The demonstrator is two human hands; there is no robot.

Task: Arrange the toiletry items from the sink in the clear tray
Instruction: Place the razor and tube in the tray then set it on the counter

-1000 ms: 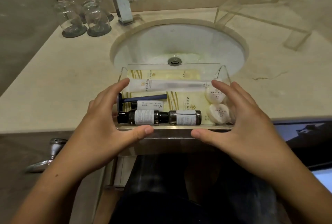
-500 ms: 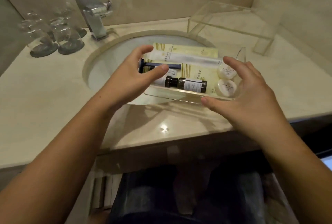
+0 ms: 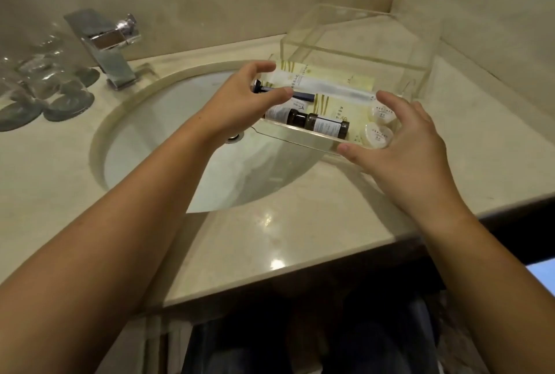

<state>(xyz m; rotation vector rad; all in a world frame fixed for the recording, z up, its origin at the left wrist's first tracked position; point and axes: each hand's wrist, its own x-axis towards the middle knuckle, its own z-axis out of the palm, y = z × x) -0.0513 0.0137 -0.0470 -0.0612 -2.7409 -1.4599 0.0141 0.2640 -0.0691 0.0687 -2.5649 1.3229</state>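
I hold the clear tray [image 3: 300, 141] in the air over the right side of the sink [image 3: 186, 145], tilted a little. My left hand [image 3: 240, 100] grips its left end, thumb across the top. My right hand [image 3: 402, 145] grips its right end. Inside lie two dark bottles [image 3: 318, 123], a blue razor [image 3: 300, 95], a white tube [image 3: 333, 88], yellow sachets [image 3: 336, 74], a small white tube [image 3: 277, 111] and two round white soaps [image 3: 379, 124].
A clear acrylic stand [image 3: 360, 43] sits on the beige counter just behind the tray. A chrome tap [image 3: 105, 46] stands at the back left, with several upturned glasses [image 3: 39, 85] on dark coasters beside it. The counter's front edge [image 3: 300, 283] is near me.
Both hands have lifted the tray from the counter's front edge and carried it away from me and to the right, over the basin towards the acrylic stand.
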